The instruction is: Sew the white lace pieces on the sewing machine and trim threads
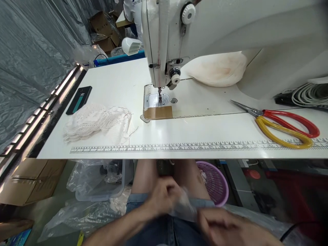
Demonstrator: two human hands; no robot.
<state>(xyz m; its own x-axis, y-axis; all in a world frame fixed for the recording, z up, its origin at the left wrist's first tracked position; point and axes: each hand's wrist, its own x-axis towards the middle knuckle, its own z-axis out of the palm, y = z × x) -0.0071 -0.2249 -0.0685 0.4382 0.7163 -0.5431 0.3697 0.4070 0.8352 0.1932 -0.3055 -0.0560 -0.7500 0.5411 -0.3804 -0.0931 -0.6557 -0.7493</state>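
My left hand (165,194) is above my lap with its fingers curled, pinching a whitish see-through piece (185,206). That piece is smeared by motion, so I cannot tell if it is thin plastic or fabric. It stretches across to my right hand (225,225), lower and to the right, whose closed fingers meet its other end. On the table, a pile of white lace pieces (99,123) with loose threads lies left of the sewing machine (164,44). The machine's needle and presser foot (160,95) stand over the metal plate, with no cloth under them.
Scissors (276,123) with red and yellow handles lie at the right, over a printed ruler (174,148) along the front edge. A dark phone (79,99) rests at the left. Below are a purple basket (222,181) and a clear bin (125,177). A person (137,17) is behind.
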